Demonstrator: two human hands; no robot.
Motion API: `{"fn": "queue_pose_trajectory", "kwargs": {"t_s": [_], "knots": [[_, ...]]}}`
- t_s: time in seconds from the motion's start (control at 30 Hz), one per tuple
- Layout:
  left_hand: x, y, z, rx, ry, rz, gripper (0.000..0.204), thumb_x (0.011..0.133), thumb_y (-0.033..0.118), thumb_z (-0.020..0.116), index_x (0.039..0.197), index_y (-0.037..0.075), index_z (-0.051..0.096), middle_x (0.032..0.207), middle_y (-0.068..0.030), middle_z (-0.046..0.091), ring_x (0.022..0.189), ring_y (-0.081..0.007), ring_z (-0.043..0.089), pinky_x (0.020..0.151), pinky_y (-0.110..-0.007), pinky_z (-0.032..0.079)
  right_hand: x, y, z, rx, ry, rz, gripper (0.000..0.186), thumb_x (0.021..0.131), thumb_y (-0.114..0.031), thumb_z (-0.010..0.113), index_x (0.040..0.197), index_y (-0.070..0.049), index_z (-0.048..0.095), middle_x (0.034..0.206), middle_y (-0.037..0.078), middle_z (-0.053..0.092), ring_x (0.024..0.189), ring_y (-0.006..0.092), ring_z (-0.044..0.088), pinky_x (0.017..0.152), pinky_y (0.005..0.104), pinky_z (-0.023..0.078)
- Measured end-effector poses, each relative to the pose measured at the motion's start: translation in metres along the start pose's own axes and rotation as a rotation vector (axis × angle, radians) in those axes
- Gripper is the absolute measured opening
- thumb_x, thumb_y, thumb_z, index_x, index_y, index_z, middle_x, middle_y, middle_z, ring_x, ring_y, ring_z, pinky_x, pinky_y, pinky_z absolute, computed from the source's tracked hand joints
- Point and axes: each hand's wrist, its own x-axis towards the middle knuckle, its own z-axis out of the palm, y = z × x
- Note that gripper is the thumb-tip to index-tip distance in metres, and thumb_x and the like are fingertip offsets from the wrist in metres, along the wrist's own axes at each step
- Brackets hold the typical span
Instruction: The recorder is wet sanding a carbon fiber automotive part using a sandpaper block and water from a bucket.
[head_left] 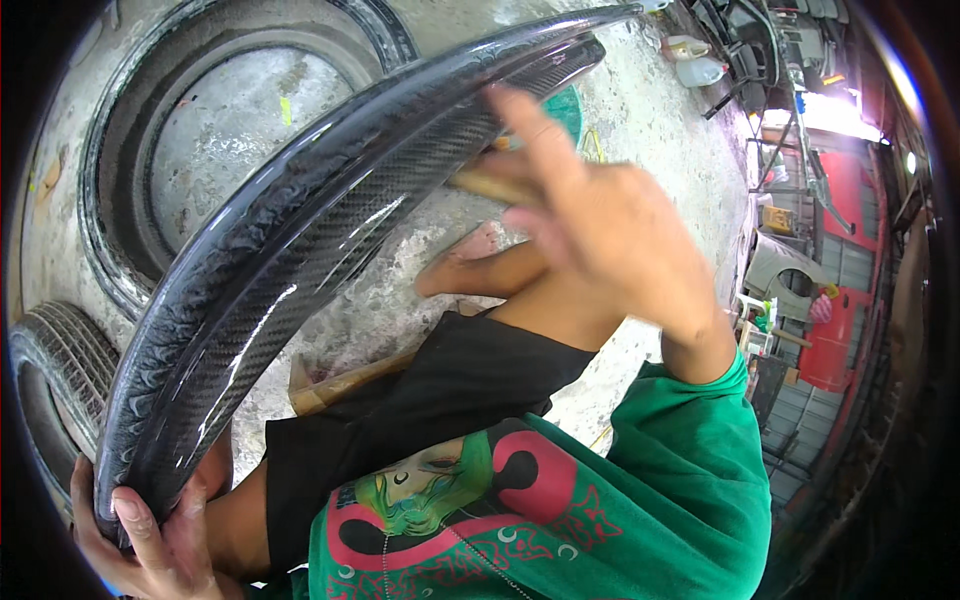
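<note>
At far left, a treaded tyre [72, 350] is sitting near the left grip [150, 548], which is clasping the lower end of a curved, glossy carbon-patterned part [325, 215]. This is slanting up rightward, partly covering a larger tyre [112, 180] on the floor [655, 150]. Farther right, the blurred right grip [600, 225] is pointing across it; whether it is touching, I cannot tell.

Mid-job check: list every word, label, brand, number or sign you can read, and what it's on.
Nothing I can quote.
Green shirt: pink, jagged lettering-like marks across the front, too stylised to read surely.
Glossy dark curved part: no lettering visible.
Large tyre and smaller tyre: no readable text.
Pale jug, upper right: too small to read any marking.
</note>
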Motion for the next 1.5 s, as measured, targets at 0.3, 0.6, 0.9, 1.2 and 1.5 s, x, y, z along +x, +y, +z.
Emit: {"fn": "queue_pose_trajectory", "kwargs": {"t_s": [0.3,0.6,0.9,1.2,1.5], "knots": [[-0.007,-0.003,0.001,0.03,-0.007,-0.012,0.074,0.077,0.026,0.087,0.143,0.027,0.054,0.117,-0.0181,0.069,0.095,-0.036,0.069,0.074,-0.039,0.055,0.006,-0.073,-0.007,0.03,-0.158,-0.374,0.066,0.085,-0.01,0.058,0.147,0.0,0.039,0.086,0.013,0.069,0.071,0.0327,0.07,0.06,0.0435,0.058],[0.001,0.002,-0.007,-0.083,-0.051,-0.019,0.078,0.077,0.034,0.088,0.146,0.03,0.051,0.118,-0.0187,0.068,0.095,-0.036,0.069,0.074,-0.038,0.054,0.002,0.016,0.0,0.086,0.095,-0.051,0.07,0.085,-0.005,0.066,0.148,-0.019,0.037,0.107,0.018,0.072,0.092,0.0421,0.068,0.075,0.0504,0.056],[0.0,0.006,0.008,-0.168,-0.049,-0.028,0.079,0.075,0.036,0.09,0.145,0.03,0.054,0.118,-0.0213,0.066,0.096,-0.0357,0.068,0.076,-0.038,0.055,-0.002,0.062,0.015,0.007,0.248,0.12,0.078,0.088,-0.004,0.066,0.156,-0.008,0.027,0.108,0.019,0.073,0.094,0.0425,0.068,0.082,0.0482,0.053],[0.005,0.013,-0.009,-0.138,-0.095,-0.153,0.078,0.068,0.039,0.092,0.137,0.024,0.058,0.113,-0.0172,0.065,0.093,-0.0325,0.067,0.076,-0.038,0.054,-0.006,-0.079,0.008,-0.016,0.153,0.059,0.066,0.087,-0.004,0.066,0.147,0.0,0.038,0.105,0.019,0.072,0.089,0.0402,0.07,0.073,0.0453,0.055],[-0.007,0.015,-0.018,-0.204,-0.187,-0.415,0.087,0.067,0.062,0.085,0.12,-0.005,0.065,0.109,-0.0169,0.058,0.098,-0.0277,0.064,0.09,-0.04,0.051,-0.01,-0.131,0.004,-0.211,0.026,0.089,0.07,0.083,-0.011,0.072,0.144,0.004,0.041,0.098,0.014,0.072,0.082,0.0382,0.07,0.068,0.0445,0.055]]}}
